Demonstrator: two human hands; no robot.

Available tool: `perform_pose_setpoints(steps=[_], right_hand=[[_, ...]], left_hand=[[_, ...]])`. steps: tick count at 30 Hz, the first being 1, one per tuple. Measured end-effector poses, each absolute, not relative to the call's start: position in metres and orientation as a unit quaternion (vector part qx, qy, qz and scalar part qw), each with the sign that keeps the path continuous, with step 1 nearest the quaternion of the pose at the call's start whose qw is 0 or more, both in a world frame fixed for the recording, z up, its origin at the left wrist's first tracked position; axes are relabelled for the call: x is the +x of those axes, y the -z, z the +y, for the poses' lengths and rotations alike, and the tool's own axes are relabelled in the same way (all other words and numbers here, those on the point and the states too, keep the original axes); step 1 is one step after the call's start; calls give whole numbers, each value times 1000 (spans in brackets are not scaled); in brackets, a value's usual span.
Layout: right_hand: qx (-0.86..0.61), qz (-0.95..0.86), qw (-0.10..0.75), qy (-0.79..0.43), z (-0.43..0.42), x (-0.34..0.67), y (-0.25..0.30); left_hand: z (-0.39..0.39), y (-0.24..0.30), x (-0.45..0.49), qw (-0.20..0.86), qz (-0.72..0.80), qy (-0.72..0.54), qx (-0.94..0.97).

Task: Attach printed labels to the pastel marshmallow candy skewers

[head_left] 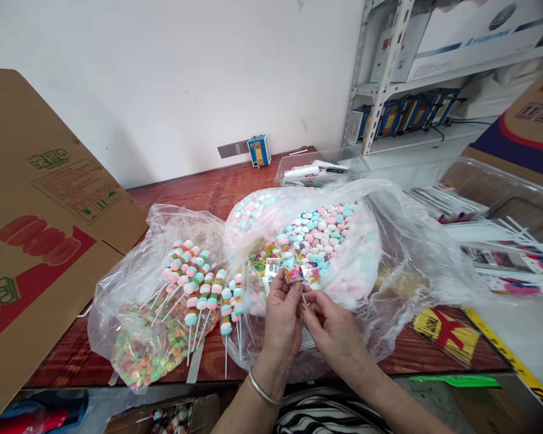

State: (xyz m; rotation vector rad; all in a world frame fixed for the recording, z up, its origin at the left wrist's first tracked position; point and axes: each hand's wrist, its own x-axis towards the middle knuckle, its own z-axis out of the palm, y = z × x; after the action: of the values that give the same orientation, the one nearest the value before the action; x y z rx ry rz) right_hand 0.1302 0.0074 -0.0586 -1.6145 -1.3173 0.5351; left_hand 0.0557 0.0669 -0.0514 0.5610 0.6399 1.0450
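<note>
Above the open bag of pastel candies, my left hand is closed on a small clear wrapper with colourful print. Close beside it, my right hand pinches a thin white stick just below the wrapper; what the stick carries is hard to make out. Several candy skewers of striped pink, blue and white marshmallows lie to the left of my hands. Under them is a clear bag of small gummy candies in green, orange and yellow.
A tall cardboard box stands at left. A clear tray with pens sits behind the bags. At right are printed wrappers with white sticks and a pack of yellow twist ties. An open box is below the table edge.
</note>
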Motion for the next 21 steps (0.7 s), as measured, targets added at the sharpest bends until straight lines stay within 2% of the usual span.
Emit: perform_pose_setpoints(steps=[4,9,12,15,21], right_hand=[[-675,-590,418,-148,1,134,58],[-665,-635,384,81,5,147,49],[-640,-668,337,175,11,153,48],[-618,-689,315,212,12,157,51],[-572,-727,320,203,14,156,50]], left_hand=[[71,56,50,753,313,-477,327],[70,59,51,749,294,-472,360],[66,59,53,744,291,-458,390],[61,58,55,739,304,-449,400],[57,57,57,759,356,-452,305]])
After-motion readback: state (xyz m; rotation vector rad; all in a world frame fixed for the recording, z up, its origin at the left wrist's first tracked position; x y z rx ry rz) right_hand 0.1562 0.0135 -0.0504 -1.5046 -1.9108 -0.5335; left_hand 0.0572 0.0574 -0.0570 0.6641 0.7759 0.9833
